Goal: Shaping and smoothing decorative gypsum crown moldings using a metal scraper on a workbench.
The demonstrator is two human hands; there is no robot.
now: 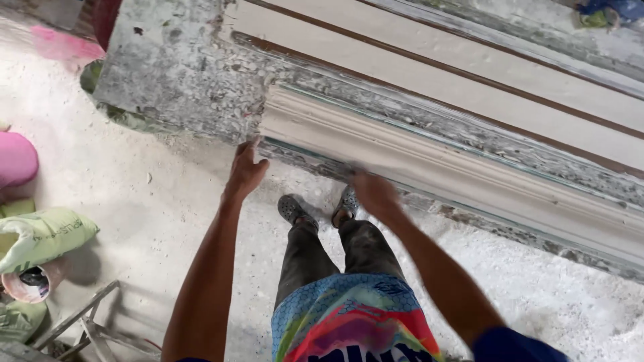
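A long, off-white plaster cornice moulding (429, 167) with stepped, ridged profiles lies flat along the near edge of the crusted grey counter (181, 67); it runs diagonally from upper left toward lower right; its blunt left end sits by the fingertips, its near edge slightly blurred.

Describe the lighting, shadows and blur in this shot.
Head view: soft, even daylight with no glare; faint shadows lie under the shoes on the dusty white floor. The right hand is smeared by motion blur against the long white moulding, while the left hand at its end is sharper. The far corners look hazy.
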